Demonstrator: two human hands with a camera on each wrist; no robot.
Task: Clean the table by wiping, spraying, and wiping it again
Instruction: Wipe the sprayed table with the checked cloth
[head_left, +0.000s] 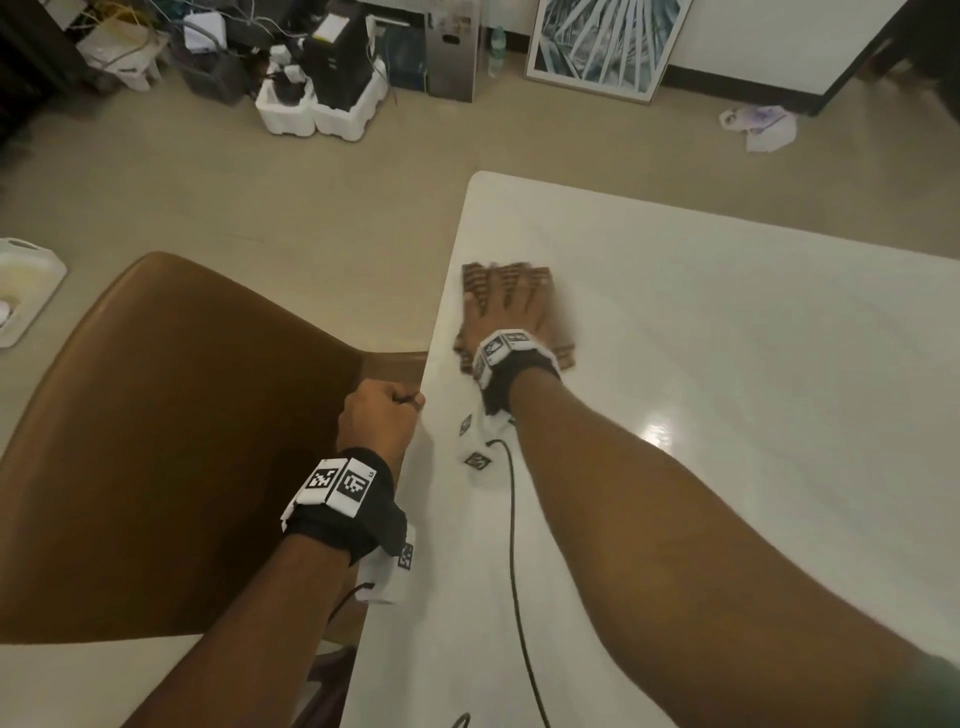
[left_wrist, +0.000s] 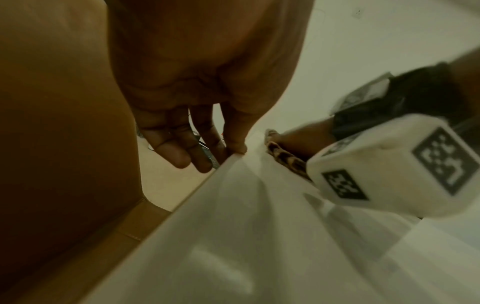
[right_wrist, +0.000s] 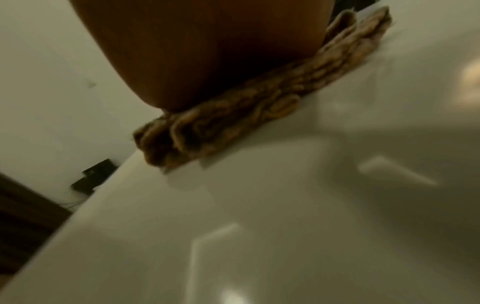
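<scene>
A brown cloth (head_left: 511, 317) is pressed flat under the right hand (head_left: 506, 306), fingers spread, near the table (head_left: 727, 364) edge. The left hand (head_left: 379, 415) is loosely curled at that edge, apparently holding nothing. No spray bottle is seen, so which wiping pass this is cannot be told.

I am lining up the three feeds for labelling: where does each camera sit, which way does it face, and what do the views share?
Head: worn on the head, facing forward and down at the white glossy table, the brown chair and both forearms.
Left wrist: looks along the left hand, whose thumb touches the table edge.
Right wrist: sits low under the right hand, facing the brown patterned cloth that the hand presses flat.
Shared: all three show the table and cloth; the left wrist view also catches the right wrist.
</scene>
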